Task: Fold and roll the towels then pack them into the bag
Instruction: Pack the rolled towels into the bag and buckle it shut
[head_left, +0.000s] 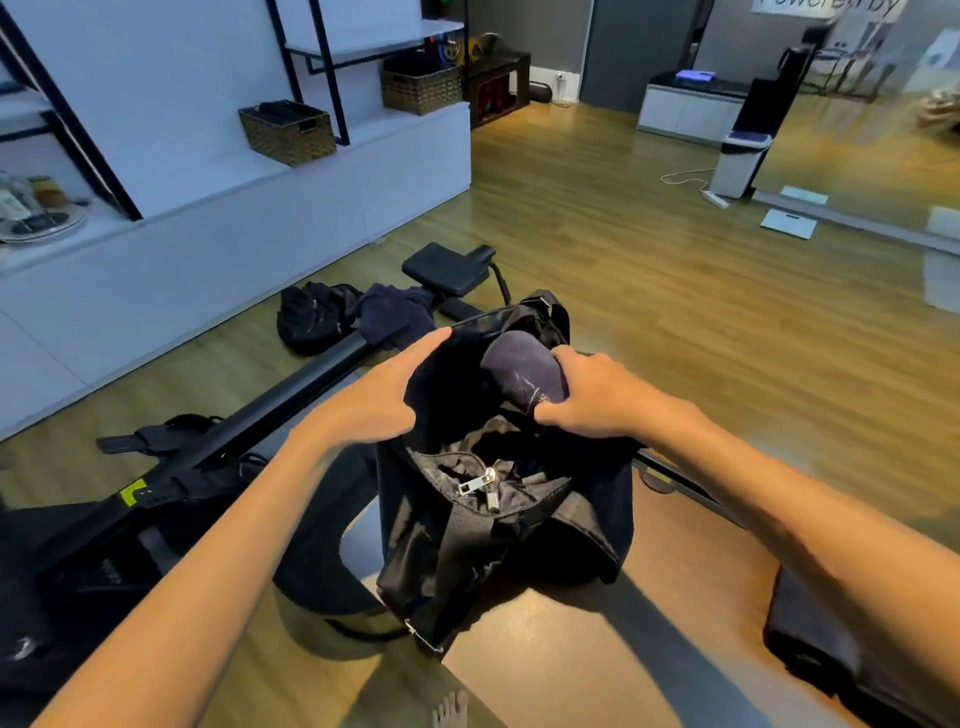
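Right hand (587, 395) grasping rolled towel (522, 371) over bag (498, 519); left hand (387, 387) gripping rim. Could snag, unroll if mouth sags.

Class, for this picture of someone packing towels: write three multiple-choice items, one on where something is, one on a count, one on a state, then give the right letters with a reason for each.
1. Where is the rolled towel?
A. in the mouth of the black bag
B. on the white shelf
C. flat on the floor

2. How many woven baskets stand on the white ledge?
A. one
B. two
C. four

3. What is the right hand doing?
A. hanging idle
B. pulling a zip
C. holding the rolled towel in its grip

Answers:
1 A, its end sticks up from the open bag.
2 B, a near basket and a far basket show.
3 C, its fingers curl round the roll while the left hand holds the bag's edge open.
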